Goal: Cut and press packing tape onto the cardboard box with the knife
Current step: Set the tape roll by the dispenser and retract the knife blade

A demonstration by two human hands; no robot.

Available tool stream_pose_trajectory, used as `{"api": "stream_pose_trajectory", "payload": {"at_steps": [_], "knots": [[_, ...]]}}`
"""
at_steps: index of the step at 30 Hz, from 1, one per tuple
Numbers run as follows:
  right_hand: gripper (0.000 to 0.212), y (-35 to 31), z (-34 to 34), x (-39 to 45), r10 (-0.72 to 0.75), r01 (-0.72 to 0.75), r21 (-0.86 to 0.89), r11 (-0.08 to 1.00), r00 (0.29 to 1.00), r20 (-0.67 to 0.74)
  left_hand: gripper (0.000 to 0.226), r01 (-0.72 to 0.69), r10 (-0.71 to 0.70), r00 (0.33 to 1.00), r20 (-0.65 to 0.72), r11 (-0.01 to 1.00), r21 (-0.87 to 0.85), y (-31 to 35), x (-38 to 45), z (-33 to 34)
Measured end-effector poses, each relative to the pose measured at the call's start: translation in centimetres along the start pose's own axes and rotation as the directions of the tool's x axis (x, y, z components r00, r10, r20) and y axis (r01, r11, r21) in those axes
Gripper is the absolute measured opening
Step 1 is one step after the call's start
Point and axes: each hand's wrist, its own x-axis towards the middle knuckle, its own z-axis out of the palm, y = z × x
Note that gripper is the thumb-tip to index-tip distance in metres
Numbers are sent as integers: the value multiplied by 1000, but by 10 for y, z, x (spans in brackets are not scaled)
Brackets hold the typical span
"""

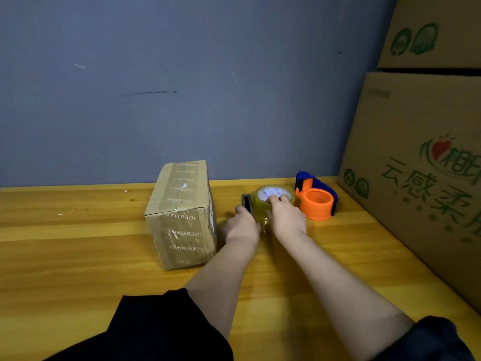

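Hands meet over a roll of clear packing tape (273, 198) lying flat on a yellow wooden table (78, 256), seen from a head-worn camera looking forward and down. The right hand (286, 217) rests on top of the roll, fingers curled over its white core label, probably to hold it steady. The left hand (242, 225) is curled round the handle of a grey utility knife (246, 201), whose body sticks up and away from the person just left of the roll. A short crinkled tail of loose tape (264, 222) shows between the two hands; whether either hand pinches it cannot be told.

The cardboard box (182, 214) to be taped stands to the left of the hands, near but apart from them, with strips of printed tape already running along its top and down its near face. It sits close enough that a pulled length of tape could probably reach it without shifting the roll far.

Just right of the roll stands an orange and blue tape dispenser (316, 196), with no roll on it and untouched. Large printed cartons (421, 157) are stacked at the right edge of the table, against a grey-blue wall (182, 74). Black sleeves (169, 332) cover the upper arms.

Cutting has apparently not begun.
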Motion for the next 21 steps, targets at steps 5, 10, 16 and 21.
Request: {"api": "stream_pose_trajectory", "payload": {"at_steps": [5,10,16,21], "knots": [[33,3,0,0,-1,1,-11,1000,1000,3,50,-24,25,1000,-7,999,31,1,2,1],[34,5,-1,0,-4,4,-17,1000,1000,23,51,-38,40,999,-17,997,62,1,-1,1],[47,7,-8,-5,-29,29,1,1000,996,88,51,-26,24,999,30,998,63,3,-10,-7],[47,1,-27,-16,-7,7,12,1000,999,49,47,-64,63,998,19,995,71,5,-21,-21]]}}
